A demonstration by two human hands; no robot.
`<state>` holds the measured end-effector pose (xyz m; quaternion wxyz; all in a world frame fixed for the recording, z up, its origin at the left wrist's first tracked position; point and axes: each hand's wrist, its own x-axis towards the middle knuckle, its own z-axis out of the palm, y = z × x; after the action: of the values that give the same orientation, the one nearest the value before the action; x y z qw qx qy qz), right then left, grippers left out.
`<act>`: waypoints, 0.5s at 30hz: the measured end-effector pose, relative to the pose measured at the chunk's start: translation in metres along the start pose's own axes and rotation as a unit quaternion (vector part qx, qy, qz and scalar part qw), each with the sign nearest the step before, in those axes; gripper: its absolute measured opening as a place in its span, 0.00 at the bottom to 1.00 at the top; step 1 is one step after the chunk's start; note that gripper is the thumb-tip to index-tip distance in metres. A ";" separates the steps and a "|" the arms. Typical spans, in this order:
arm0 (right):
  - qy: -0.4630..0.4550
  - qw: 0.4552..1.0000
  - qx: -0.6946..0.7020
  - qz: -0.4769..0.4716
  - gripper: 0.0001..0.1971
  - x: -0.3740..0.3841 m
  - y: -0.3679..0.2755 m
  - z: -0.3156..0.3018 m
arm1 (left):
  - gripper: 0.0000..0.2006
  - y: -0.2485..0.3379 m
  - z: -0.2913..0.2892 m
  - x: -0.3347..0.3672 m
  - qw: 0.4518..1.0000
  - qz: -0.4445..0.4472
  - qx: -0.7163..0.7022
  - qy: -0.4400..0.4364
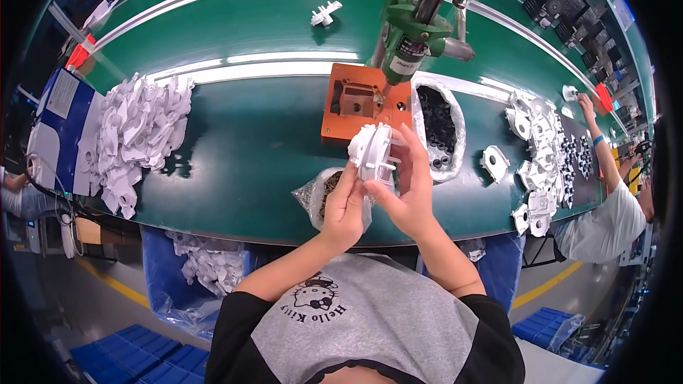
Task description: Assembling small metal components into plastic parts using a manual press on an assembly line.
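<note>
Between my two hands is a white plastic part with thin pegs along its right side. My left hand grips it from below on the left. On the other side, my right hand has its fingers around the part's right edge and the thumb near its bottom. Just beyond stands an orange fixture block with a recessed pocket, under a green press. Below the hands sits a clear bag of small brass-coloured screws, partly hidden by my left hand.
White plastic pieces are heaped at left beside a blue box. To the right lie a bag of black parts, a loose white piece and more white parts. One white part rests beyond. A co-worker's arm reaches in.
</note>
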<state>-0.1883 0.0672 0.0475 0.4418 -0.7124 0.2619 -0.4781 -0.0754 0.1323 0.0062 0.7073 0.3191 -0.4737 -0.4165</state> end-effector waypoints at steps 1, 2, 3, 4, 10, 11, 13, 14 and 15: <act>0.001 1.000 0.000 0.000 0.41 0.000 0.000 -0.002 | 0.24 0.001 0.000 0.002 1.000 -0.001 0.000 0.000; 0.000 1.000 0.006 0.001 0.41 0.000 0.001 -0.003 | 0.24 0.002 -0.001 0.004 0.997 0.015 0.079 -0.016; 0.000 1.000 0.013 0.001 0.41 0.000 0.001 -0.004 | 0.25 0.003 -0.002 0.005 0.986 0.030 0.158 -0.032; 0.001 1.000 0.013 0.002 0.41 0.000 0.001 -0.004 | 0.25 0.003 -0.002 0.005 0.986 0.029 0.158 -0.033; -0.004 0.999 0.044 -0.002 0.40 -0.001 0.005 -0.004 | 0.26 0.003 0.003 0.006 0.999 -0.014 -0.028 -0.009; -0.002 0.999 0.048 0.004 0.40 -0.001 0.006 -0.002 | 0.26 -0.001 0.005 0.004 0.997 0.008 -0.074 0.009; 0.005 0.999 0.049 0.012 0.39 0.000 0.006 -0.002 | 0.26 -0.006 0.003 0.002 0.999 -0.003 -0.044 0.011; -0.002 0.997 0.069 0.025 0.39 -0.001 0.007 -0.002 | 0.26 -0.004 0.000 0.002 1.000 -0.018 0.018 -0.004; -0.008 0.995 0.088 0.038 0.39 -0.001 0.007 -0.002 | 0.26 -0.001 0.000 0.003 0.996 -0.033 0.080 -0.019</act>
<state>-0.1903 0.0641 0.0407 0.5225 -0.6646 0.2418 -0.4764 -0.0751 0.1295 0.0067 0.6563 0.3822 -0.5079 -0.4065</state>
